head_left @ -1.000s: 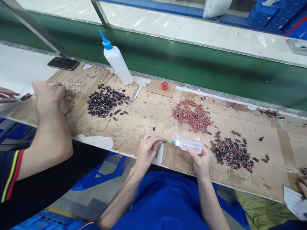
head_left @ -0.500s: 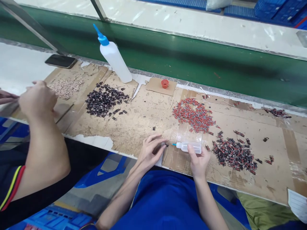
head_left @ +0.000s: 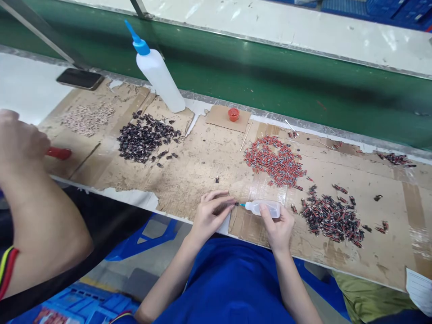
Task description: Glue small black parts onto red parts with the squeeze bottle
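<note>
My left hand pinches a small black part between thumb and fingertips, just above the cardboard near the front edge. In my right hand is a small clear squeeze bottle, lying level with its thin blue-green tip pointing left. That tip meets the black part, or nearly so; I cannot tell whether they touch. Beyond my hands lies a pile of small red-and-black wired parts. To the right of my right hand is a pile of black parts with red wires.
Left of me, a co-worker's arm reaches over the table beside a red handle. A large white bottle leans behind a pile of black parts. Further back are a phone and a red cup on cardboard.
The squeeze bottle has shifted left, bringing its tip to the black part at my left fingertips. The co-worker's hand has moved left, and a red handle shows by it.
</note>
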`<state>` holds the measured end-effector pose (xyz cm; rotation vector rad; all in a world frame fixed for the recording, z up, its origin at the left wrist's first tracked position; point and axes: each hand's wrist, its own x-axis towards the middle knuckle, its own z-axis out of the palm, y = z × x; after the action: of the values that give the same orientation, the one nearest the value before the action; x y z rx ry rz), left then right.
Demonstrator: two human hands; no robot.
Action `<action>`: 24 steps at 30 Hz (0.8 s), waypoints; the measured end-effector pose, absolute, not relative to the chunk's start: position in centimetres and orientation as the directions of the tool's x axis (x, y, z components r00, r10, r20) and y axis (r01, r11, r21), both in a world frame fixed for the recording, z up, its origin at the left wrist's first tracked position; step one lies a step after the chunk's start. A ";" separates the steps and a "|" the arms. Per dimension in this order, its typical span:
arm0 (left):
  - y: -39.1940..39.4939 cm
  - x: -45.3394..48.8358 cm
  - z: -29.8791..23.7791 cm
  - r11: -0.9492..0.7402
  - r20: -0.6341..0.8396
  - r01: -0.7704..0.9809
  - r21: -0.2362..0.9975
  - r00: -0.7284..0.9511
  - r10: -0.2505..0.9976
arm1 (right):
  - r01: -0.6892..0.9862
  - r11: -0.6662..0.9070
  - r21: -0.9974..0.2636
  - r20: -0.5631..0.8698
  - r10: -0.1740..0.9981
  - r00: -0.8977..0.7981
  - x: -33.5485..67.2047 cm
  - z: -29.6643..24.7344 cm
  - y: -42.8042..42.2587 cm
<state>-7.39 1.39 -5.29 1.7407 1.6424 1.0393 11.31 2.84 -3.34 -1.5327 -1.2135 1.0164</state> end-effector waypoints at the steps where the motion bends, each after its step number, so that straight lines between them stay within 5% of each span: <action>1: 1.4 -7.4 -5.3 -0.121 0.173 0.577 0.808 -0.037 0.984 | 0.243 -0.111 -0.964 -0.069 0.982 0.175 11.3 -3.4 2.8; 24: 1.5 -7.4 -5.5 -0.123 0.183 0.577 0.807 -0.047 0.982 | 0.247 -0.099 -0.964 -0.056 0.982 0.178 11.0 -3.2 3.2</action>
<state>-7.42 1.52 -5.53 1.7332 1.6514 1.0578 11.03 3.17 -3.21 -1.5316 -1.2244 1.0039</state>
